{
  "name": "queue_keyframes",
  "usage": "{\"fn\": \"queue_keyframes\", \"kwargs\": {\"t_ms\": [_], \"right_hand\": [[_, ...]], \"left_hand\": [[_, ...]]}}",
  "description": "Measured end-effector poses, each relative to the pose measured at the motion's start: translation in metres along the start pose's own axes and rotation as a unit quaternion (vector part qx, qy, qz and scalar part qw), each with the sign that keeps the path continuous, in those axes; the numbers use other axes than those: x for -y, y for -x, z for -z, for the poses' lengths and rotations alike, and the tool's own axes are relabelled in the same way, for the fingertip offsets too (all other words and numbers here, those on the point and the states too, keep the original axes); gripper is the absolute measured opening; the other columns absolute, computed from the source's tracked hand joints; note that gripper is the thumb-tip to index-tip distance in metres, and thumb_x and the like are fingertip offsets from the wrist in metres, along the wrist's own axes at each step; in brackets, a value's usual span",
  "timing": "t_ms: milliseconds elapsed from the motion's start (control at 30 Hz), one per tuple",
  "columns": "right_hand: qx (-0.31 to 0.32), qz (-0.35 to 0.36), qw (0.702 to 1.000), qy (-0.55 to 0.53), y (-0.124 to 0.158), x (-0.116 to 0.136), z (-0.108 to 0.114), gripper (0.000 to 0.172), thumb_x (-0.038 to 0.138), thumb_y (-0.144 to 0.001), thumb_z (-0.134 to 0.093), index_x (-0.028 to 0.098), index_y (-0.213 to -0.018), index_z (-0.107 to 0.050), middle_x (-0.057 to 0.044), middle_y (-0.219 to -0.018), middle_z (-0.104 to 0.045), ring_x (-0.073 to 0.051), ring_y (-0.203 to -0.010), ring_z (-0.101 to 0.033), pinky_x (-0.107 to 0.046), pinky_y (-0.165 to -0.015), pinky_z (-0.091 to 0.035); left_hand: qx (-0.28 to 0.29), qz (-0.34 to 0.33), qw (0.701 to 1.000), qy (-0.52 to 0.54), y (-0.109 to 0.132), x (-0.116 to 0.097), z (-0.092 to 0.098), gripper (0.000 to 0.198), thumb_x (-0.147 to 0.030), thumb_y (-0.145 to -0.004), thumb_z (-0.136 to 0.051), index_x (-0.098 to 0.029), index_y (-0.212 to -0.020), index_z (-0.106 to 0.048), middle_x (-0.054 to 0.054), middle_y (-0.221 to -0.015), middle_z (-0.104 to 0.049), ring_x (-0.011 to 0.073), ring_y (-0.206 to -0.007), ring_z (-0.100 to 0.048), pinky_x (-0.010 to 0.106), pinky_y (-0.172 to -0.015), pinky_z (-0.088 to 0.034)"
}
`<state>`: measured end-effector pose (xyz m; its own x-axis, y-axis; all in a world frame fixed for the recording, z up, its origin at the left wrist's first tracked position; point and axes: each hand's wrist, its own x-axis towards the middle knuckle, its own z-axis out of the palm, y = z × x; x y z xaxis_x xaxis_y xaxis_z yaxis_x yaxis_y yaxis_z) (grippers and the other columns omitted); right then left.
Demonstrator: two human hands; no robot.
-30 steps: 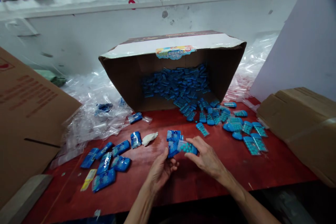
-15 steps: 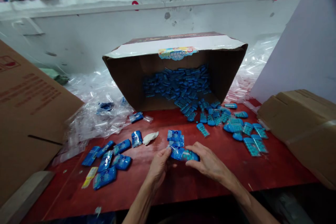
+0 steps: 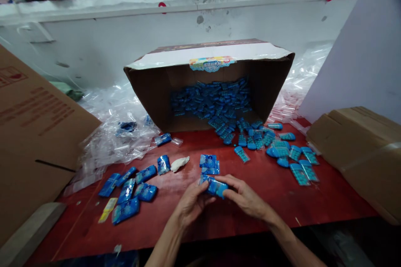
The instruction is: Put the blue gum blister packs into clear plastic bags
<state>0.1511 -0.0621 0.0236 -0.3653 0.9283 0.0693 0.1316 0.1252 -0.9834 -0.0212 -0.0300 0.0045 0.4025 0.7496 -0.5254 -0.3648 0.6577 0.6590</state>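
Both hands meet over the red table [image 3: 238, 225] near its front edge. My left hand [image 3: 191, 202] and my right hand [image 3: 244, 198] pinch the same small blue packet in a clear bag [image 3: 214, 186], one at each end. Just beyond them lie two bagged blue packets [image 3: 209, 164]. A cardboard box [image 3: 206, 87] lies on its side behind, spilling several blue packets [image 3: 269, 146] onto the table to the right.
Several bagged blue packets [image 3: 131, 194] lie at the left, with a white crumpled scrap [image 3: 179, 163] nearby. Heaps of clear plastic bags [image 3: 109, 133] sit behind. Cardboard boxes stand at the left [image 3: 34, 133] and right [image 3: 363, 150]. A white board [image 3: 363, 54] leans at the right.
My right hand has brought the blue packet in toward my left hand and into the clear bag; both hands have drawn slightly nearer to me, and now hold it together.
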Motion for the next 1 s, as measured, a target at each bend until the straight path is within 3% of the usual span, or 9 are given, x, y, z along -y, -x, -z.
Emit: {"fn": "queue_keyframes", "kwargs": {"t_ms": [133, 200, 300, 367, 500, 700, 833, 1000], "right_hand": [[0.027, -0.062, 0.986, -0.154, -0.001, -0.005, 0.0, 0.05, 0.018, -0.07, -0.057, 0.026, -0.117, -0.041, -0.001, -0.097, -0.055, -0.013, -0.074, -0.054, -0.022, -0.058, -0.047], [-0.017, -0.042, 0.992, -0.122, -0.001, -0.007, -0.009, 0.047, 0.017, -0.067, -0.06, 0.025, -0.111, -0.046, 0.001, -0.09, -0.056, -0.013, -0.074, -0.054, -0.024, -0.062, -0.046], [-0.093, 0.012, 0.995, -0.018, 0.002, -0.009, -0.021, 0.04, 0.017, -0.066, -0.062, 0.025, -0.105, -0.053, -0.001, -0.097, -0.056, -0.016, -0.09, -0.051, -0.03, -0.081, -0.04], [-0.103, 0.002, 0.994, -0.026, 0.004, -0.011, -0.023, 0.051, 0.018, -0.066, -0.063, 0.025, -0.114, -0.047, -0.002, -0.097, -0.056, -0.016, -0.088, -0.051, -0.029, -0.079, -0.041], [-0.039, -0.064, 0.989, -0.131, 0.003, -0.014, -0.013, 0.088, 0.015, -0.062, -0.065, 0.026, -0.132, -0.015, 0.002, -0.081, -0.057, -0.012, -0.068, -0.053, -0.024, -0.063, -0.044], [0.052, -0.073, 0.996, -0.003, -0.002, -0.003, 0.003, 0.097, 0.021, -0.048, -0.076, 0.029, -0.13, -0.025, 0.001, -0.087, -0.061, -0.018, -0.079, -0.056, -0.031, -0.071, -0.044], [0.079, -0.063, 0.988, -0.121, -0.005, -0.005, 0.003, 0.084, 0.02, -0.05, -0.074, 0.028, -0.124, -0.038, -0.001, -0.104, -0.058, -0.021, -0.095, -0.052, -0.031, -0.078, -0.043], [0.023, -0.069, 0.983, -0.168, -0.003, -0.013, -0.004, 0.051, 0.018, -0.057, -0.068, 0.023, -0.107, -0.056, 0.001, -0.092, -0.062, -0.017, -0.086, -0.055, -0.03, -0.078, -0.042]], "left_hand": [[0.035, 0.022, 0.999, 0.034, -0.002, -0.004, 0.002, 0.02, -0.019, -0.069, -0.06, -0.013, -0.087, -0.059, 0.005, -0.076, -0.065, 0.0162, -0.069, -0.061, 0.029, -0.067, -0.047], [0.025, 0.006, 0.997, 0.071, -0.004, -0.004, -0.002, 0.014, -0.02, -0.07, -0.058, -0.013, -0.082, -0.06, 0.005, -0.076, -0.066, 0.0161, -0.071, -0.061, 0.03, -0.071, -0.046], [0.017, 0.002, 0.997, 0.078, -0.004, -0.002, -0.007, 0.011, -0.02, -0.069, -0.059, -0.013, -0.078, -0.061, 0.005, -0.075, -0.066, 0.0157, -0.072, -0.061, 0.029, -0.074, -0.045], [0.049, 0.008, 0.997, 0.056, -0.001, -0.003, -0.009, 0.014, -0.02, -0.068, -0.061, -0.013, -0.08, -0.062, 0.006, -0.078, -0.066, 0.0176, -0.077, -0.061, 0.029, -0.076, -0.043], [0.126, 0.009, 0.992, 0.02, 0.008, -0.009, -0.012, 0.024, -0.017, -0.065, -0.063, -0.012, -0.088, -0.061, 0.009, -0.083, -0.066, 0.022, -0.087, -0.059, 0.032, -0.081, -0.041], [0.197, 0.011, 0.98, -0.024, 0.009, -0.012, -0.013, 0.031, -0.02, -0.06, -0.066, -0.012, -0.09, -0.062, 0.011, -0.085, -0.066, 0.0252, -0.091, -0.058, 0.034, -0.081, -0.039], [0.192, -0.016, 0.98, -0.044, 0.008, -0.003, -0.01, 0.026, -0.022, -0.061, -0.067, -0.012, -0.085, -0.064, 0.01, -0.078, -0.066, 0.0229, -0.081, -0.06, 0.033, -0.078, -0.04], [0.145, -0.033, 0.989, 0.011, 0.011, 0.014, -0.015, 0.02, -0.022, -0.07, -0.059, -0.011, -0.085, -0.064, 0.009, -0.078, -0.066, 0.0178, -0.075, -0.059, 0.028, -0.077, -0.04]]}}
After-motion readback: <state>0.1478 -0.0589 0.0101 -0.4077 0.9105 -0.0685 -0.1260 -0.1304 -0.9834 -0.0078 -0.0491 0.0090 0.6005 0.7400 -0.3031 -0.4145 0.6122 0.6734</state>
